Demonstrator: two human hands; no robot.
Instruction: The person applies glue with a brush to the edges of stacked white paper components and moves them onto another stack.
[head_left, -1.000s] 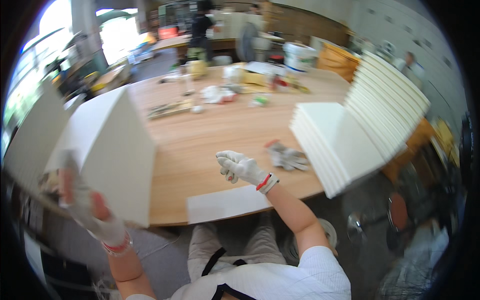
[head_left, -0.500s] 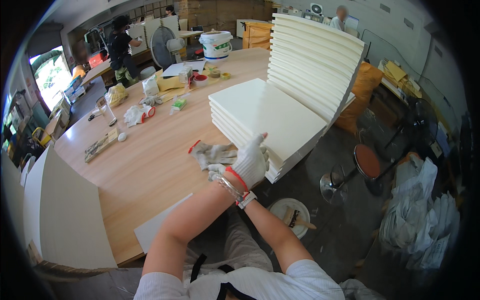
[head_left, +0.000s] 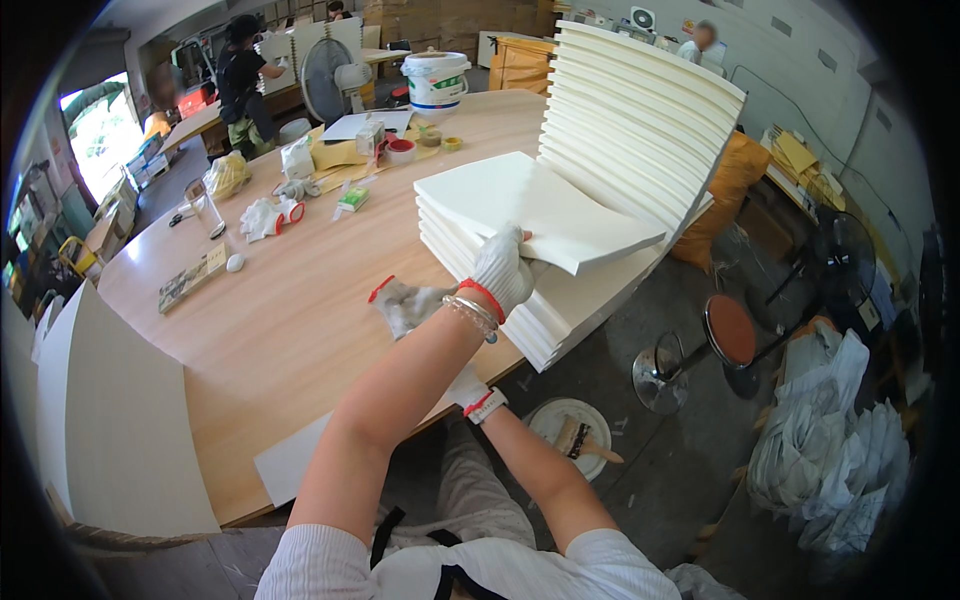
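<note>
My left hand (head_left: pixel 503 268), in a white knit glove with red cuff, grips the near edge of the top white paper block (head_left: pixel 530 200). Its thumb lies on top, and the block bends with its near right corner raised. Beneath it is a low stack of similar blocks (head_left: pixel 545 320). A tall, fanned stack of white blocks (head_left: pixel 635 120) rises right behind. My gloved right hand (head_left: pixel 467 386) is low by the table edge, under my left forearm; its fingers are hidden. A loose grey-white glove (head_left: pixel 402 305) lies on the table beside my left wrist.
On the wooden table (head_left: pixel 290 330) are a white bucket (head_left: pixel 436 80), tape rolls (head_left: pixel 400 150), other gloves (head_left: pixel 268 217) and a booklet (head_left: pixel 193 280). White sheets (head_left: pixel 110 410) curve at left. A brush (head_left: pixel 585 440) rests on a floor bucket; a stool (head_left: pixel 730 330) stands right. People work behind.
My left hand has taken hold of the top block and raised its near right corner. My right hand has moved away from the left one, down toward my body.
</note>
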